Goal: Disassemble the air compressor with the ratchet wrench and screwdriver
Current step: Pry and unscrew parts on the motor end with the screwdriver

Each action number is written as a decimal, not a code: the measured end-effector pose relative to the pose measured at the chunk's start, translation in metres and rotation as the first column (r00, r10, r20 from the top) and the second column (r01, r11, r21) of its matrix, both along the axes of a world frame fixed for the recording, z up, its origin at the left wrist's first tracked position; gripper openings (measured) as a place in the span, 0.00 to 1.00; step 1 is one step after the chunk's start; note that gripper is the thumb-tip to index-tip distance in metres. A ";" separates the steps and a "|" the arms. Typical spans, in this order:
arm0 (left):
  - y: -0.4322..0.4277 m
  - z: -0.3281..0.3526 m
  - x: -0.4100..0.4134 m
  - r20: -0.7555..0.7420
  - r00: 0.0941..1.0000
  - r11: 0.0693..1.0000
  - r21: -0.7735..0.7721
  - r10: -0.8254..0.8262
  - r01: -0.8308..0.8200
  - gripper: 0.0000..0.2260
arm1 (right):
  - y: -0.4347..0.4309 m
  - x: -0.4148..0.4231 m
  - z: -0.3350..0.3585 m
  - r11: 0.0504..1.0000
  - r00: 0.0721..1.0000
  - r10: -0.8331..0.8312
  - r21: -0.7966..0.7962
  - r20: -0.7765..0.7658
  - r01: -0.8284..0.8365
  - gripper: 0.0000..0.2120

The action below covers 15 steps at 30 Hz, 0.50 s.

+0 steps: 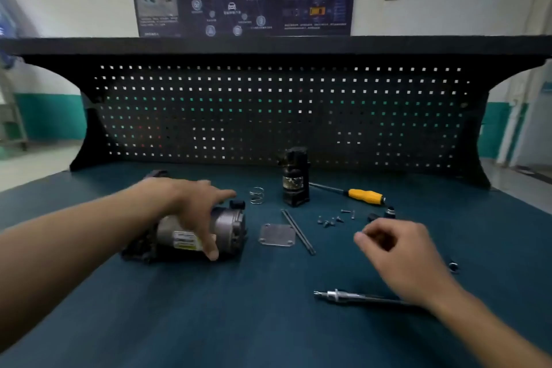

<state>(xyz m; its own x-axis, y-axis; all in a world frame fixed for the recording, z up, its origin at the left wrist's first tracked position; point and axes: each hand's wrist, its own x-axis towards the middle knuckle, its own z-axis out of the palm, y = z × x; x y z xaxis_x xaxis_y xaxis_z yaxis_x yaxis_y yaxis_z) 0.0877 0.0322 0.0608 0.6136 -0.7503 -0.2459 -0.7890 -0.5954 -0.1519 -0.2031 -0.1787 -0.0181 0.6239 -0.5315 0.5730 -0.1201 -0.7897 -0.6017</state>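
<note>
The wide-spread left grip (191,206) should pin the air compressor (230,224) at nine o'clock while the slack, empty right grip (397,254) fetches the ratchet wrench (352,296).

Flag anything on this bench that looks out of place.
Nothing looks spilled or visibly broken. One small metal piece lies alone at the right, apart from the loose screws clustered near the screwdriver; it could be overlooked.
</note>
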 end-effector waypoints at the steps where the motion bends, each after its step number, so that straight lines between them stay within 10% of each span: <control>1: -0.006 -0.010 -0.002 0.003 1.000 1.000 0.025 -0.009 0.009 0.68 | 0.011 0.007 -0.003 0.999 0.999 0.039 -0.037 -0.031 -0.040 0.12; 10: 0.001 -0.032 -0.002 0.061 0.990 0.959 -0.248 -0.125 0.136 0.60 | 0.056 0.028 0.004 0.981 0.992 0.109 0.169 -0.057 -0.098 0.08; 15: 0.005 -0.024 -0.013 0.001 0.985 0.906 -0.393 -0.170 0.157 0.61 | 0.058 0.078 0.069 0.926 0.940 0.260 0.335 -0.221 -0.177 0.38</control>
<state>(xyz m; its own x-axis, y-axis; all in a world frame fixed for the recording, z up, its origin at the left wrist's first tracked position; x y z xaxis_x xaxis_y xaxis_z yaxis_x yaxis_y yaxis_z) 0.0748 0.0376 0.0372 0.4709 -0.8794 0.0695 -0.8807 -0.4642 0.0941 -0.1252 -0.1206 0.0510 0.8475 -0.4879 0.2092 -0.1484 -0.5962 -0.7890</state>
